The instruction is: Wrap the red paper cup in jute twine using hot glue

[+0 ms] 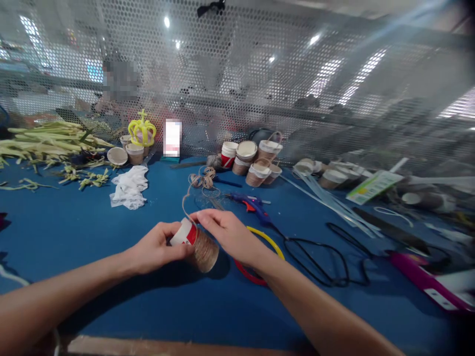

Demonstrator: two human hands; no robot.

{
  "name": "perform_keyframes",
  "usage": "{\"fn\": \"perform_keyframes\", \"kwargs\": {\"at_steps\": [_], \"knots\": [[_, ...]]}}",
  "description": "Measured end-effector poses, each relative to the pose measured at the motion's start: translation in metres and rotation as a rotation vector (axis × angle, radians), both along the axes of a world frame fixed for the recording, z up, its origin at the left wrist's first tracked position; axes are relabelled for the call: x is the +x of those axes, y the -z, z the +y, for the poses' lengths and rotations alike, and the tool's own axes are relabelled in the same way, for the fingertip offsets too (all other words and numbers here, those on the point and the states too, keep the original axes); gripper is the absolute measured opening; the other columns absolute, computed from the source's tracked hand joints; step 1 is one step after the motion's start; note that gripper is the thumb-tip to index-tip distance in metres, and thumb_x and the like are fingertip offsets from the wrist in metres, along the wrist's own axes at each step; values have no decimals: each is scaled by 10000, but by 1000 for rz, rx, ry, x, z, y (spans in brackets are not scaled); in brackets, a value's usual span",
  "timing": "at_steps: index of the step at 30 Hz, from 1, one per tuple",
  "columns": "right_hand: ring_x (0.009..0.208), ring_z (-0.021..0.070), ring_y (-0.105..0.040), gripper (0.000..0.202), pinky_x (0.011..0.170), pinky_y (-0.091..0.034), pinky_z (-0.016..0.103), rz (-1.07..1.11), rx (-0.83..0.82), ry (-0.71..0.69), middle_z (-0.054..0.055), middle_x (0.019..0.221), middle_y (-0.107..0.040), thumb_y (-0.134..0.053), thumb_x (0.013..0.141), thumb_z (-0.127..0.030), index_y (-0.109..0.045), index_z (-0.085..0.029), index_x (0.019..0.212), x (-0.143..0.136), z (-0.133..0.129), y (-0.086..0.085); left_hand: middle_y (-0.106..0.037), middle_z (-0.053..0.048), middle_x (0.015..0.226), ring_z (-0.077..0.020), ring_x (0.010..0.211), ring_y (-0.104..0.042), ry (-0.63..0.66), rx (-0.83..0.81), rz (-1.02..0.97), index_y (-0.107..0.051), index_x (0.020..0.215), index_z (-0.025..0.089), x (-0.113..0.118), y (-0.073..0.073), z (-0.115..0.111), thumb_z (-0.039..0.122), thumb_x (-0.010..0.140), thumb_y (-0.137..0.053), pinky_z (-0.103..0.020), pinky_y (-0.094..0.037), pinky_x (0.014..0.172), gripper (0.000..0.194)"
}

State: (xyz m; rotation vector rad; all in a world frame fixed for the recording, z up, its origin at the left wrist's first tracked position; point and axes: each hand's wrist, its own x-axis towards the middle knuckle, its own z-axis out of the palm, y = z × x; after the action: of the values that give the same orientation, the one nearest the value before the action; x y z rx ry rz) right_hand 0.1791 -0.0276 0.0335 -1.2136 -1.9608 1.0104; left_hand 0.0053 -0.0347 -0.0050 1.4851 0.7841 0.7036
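A paper cup (205, 251), partly wound with brown twine, lies tilted in my left hand (159, 248), whose thumb and fingers grip its white and red end. My right hand (222, 230) is closed at the cup's upper side, pinching the twine (186, 201) where it meets the wound part. From there the strand runs back to a loose twine bundle (204, 178) on the table. Just beyond my right hand lies a blue glue gun (253, 205) with a red trigger. Yellow and red rings (272, 242) are partly hidden under my right forearm.
Several twine-wrapped cups (257, 174) stand at the back by a perforated metal screen (230, 74). A crumpled white cloth (129, 188), a yellow crown (142, 132), pale stalks (48, 138) and a phone (172, 138) are to the left. Glue sticks (334, 200) and a black cable (315, 242) lie right.
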Motion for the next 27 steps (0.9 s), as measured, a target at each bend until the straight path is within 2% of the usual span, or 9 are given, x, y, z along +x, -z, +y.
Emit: {"fn": "perform_keyframes", "kwargs": {"at_steps": [3,5,8,12,16,21,24,27], "knots": [[853,167,-607,246,782,-453,335,100,-178,-34,69,891,-672,-418,856,-285,-622,-147,860,-9,11,-6,-572,-38,761,-151,734,-499,77,272,82,-607,714,110,0,-6,-2,269,751,-546,-258,-400,731,174],[833,146,-612,238,758,-461,304,126,-257,-62,82,886,-673,-408,864,-256,-611,-133,857,-18,21,-9,-581,-56,802,-166,789,-508,135,354,82,-602,674,115,1,-10,-4,238,764,-532,-276,-387,794,168],[750,117,-618,215,679,-468,245,97,-296,-126,72,821,-675,-425,858,-225,-602,-130,782,-36,37,-6,-587,-66,815,-172,819,-513,204,413,46,-599,677,122,2,-13,-7,203,769,-537,-284,-385,814,138],[605,84,-597,271,551,-463,203,25,-376,-245,38,749,-665,-391,871,-201,-584,-138,691,-57,60,10,-576,-52,806,-161,803,-509,273,437,-9,-602,689,133,2,-13,-11,165,768,-540,-270,-392,793,105],[467,71,-532,307,445,-412,186,-125,-422,-324,-7,571,-620,-444,849,-203,-571,-137,578,-64,78,26,-552,-60,901,-173,861,-498,235,388,-37,-622,718,133,1,-10,-11,193,767,-550,-286,-370,849,106],[459,58,-499,190,435,-406,184,-301,-338,-239,-51,572,-554,-532,819,-229,-564,-123,664,-45,88,25,-527,-73,988,-213,976,-455,46,316,-62,-628,708,128,-1,-4,-6,279,768,-563,-300,-334,901,175],[378,47,-452,151,376,-360,168,-332,-293,-156,-64,504,-517,-504,819,-198,-555,-130,694,-21,78,12,-519,-71,973,-215,997,-437,-38,295,-106,-630,726,127,-2,-1,-3,287,760,-573,-291,-324,913,173],[328,45,-416,165,336,-307,160,-317,-229,-24,-60,473,-522,-420,832,-209,-548,-155,743,8,58,-9,-513,-68,941,-201,961,-444,-66,280,-126,-634,740,127,-2,2,-1,278,762,-572,-282,-341,893,165]]}}
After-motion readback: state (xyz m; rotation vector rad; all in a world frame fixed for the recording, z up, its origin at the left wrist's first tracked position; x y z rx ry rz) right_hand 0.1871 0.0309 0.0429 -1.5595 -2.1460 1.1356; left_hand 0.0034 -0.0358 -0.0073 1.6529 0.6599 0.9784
